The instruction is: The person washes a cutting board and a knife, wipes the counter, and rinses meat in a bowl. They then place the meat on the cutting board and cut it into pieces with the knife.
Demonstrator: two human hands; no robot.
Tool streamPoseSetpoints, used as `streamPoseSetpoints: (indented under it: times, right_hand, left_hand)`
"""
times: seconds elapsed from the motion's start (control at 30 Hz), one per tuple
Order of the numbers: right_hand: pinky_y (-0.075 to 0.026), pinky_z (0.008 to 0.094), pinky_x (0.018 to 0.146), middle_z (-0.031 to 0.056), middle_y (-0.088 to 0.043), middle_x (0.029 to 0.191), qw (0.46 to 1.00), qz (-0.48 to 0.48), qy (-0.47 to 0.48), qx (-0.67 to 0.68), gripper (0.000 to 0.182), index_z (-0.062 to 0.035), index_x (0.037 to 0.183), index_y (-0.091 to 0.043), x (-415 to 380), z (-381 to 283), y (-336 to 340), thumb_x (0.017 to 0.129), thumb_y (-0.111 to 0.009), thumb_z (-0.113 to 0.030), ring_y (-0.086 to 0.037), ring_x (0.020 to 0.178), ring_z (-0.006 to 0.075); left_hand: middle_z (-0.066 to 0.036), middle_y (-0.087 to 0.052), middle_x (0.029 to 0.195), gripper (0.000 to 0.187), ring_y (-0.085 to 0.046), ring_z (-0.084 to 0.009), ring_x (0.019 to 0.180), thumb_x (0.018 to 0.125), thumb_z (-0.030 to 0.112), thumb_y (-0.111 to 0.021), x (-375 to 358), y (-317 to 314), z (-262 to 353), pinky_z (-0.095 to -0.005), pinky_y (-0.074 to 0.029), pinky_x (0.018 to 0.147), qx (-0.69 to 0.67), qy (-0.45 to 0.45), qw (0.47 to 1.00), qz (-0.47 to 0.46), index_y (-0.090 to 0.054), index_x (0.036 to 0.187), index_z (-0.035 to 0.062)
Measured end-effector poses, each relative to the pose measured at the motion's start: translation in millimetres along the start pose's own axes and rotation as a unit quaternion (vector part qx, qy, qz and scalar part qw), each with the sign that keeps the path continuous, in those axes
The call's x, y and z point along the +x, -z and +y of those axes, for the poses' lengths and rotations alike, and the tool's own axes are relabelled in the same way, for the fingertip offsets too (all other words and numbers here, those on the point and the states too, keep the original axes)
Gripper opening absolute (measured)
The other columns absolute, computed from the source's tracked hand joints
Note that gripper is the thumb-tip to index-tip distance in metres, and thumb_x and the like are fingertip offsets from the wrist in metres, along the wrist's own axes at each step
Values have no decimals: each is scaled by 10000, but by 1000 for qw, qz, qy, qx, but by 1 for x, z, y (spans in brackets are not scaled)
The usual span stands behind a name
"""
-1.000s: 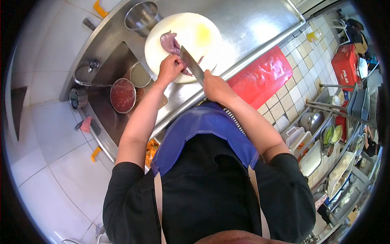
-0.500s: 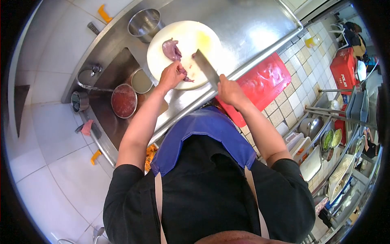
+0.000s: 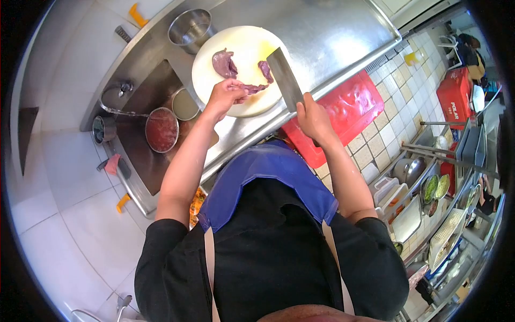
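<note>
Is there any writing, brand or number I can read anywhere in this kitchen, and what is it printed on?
"POLAR": white letters on the red box standing on the tiled floor at far right.
A smaller line beneath it on that box: too small to read.
Nothing else carries readable text.

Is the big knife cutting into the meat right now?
No. The cleaver is raised in the right hand, its blade clear of the meat pieces on the round white cutting board.
</note>
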State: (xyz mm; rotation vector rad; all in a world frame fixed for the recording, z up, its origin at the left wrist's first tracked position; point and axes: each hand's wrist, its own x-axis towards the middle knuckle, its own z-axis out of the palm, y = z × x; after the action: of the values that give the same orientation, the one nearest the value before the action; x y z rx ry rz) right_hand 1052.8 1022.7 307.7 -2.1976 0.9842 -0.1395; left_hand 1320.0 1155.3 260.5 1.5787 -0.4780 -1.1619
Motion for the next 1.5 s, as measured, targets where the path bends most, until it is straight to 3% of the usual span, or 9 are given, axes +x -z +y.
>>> streamPoseSetpoints:
  times: [0.1,0.17,0.3,0.37,0.67,0.93,1.27,1.33,1.5]
  right_hand:
    - [-471,642,769,338,-666,847,1000,-5,27,-2,227,14,1105,-488,-3,3,0,1031,-509,-200,-639,860,551]
    - [-481,633,758,322,-671,839,998,-26,48,-29,214,3,1100,-495,-4,-1,0,1029,-513,-198,-647,847,537]
    - [-512,605,729,278,-682,818,983,-59,151,-90,186,-23,1092,-513,5,-14,-9,1023,-525,-195,-668,813,499]
    - [-531,590,718,260,-692,815,975,-68,170,-125,165,-25,1091,-522,16,-22,-19,1016,-508,-171,-684,791,475]
    - [-576,540,726,230,-731,858,930,-134,221,-262,155,-22,1090,-533,47,-38,-39,992,-444,-102,-738,838,415]
    - [-537,600,728,259,-704,828,926,-215,134,-281,181,-8,1124,-484,7,-8,8,998,-467,-137,-703,832,467]
    - [-519,621,743,283,-698,841,962,-156,83,-208,213,-6,1129,-471,-3,-26,-2,1036,-469,-197,-697,844,477]
    - [-495,638,718,308,-662,777,975,-104,125,-153,185,-21,1103,-461,5,-31,-17,1037,-497,-190,-658,774,525]
    - [-523,607,705,271,-685,781,966,-104,182,-154,258,-17,1235,-487,35,-37,-51,1029,-476,-170,-684,773,485]
  left_hand:
    - [-96,-737,1025,282,-720,-162,869,860,70,-784,-5,24,-34,-284,-577,766,35,66,995,68,-678,1106,-16]
    - [-118,-748,1047,260,-731,-211,875,880,81,-762,-14,35,-48,-330,-580,790,327,-88,906,254,-686,1118,13]
    - [-115,-716,1084,181,-716,-220,868,918,111,-736,-27,21,-43,-359,-574,811,325,-156,913,189,-723,1079,29]
    - [-167,-684,1072,171,-655,-349,1009,882,82,-711,-28,4,-42,-422,-534,909,367,-252,883,150,-741,1044,34]
    - [-150,-657,1027,162,-626,-355,1011,907,90,-685,-14,-9,-65,-440,-527,903,429,-272,838,199,-758,1044,42]
    - [-124,-683,1046,150,-642,-327,1022,913,86,-692,-12,0,-70,-427,-530,900,414,-285,846,178,-746,1045,39]
    - [-143,-690,1075,173,-657,-343,1039,912,97,-682,-25,14,-59,-422,-531,931,336,-293,882,155,-729,1061,21]
    - [-150,-692,1078,200,-657,-346,1043,905,116,-694,-25,14,-56,-429,-532,928,366,-262,879,156,-728,1079,21]
    - [-145,-705,1070,194,-669,-342,1034,898,121,-709,-18,9,-60,-429,-540,922,413,-253,859,168,-742,1065,26]
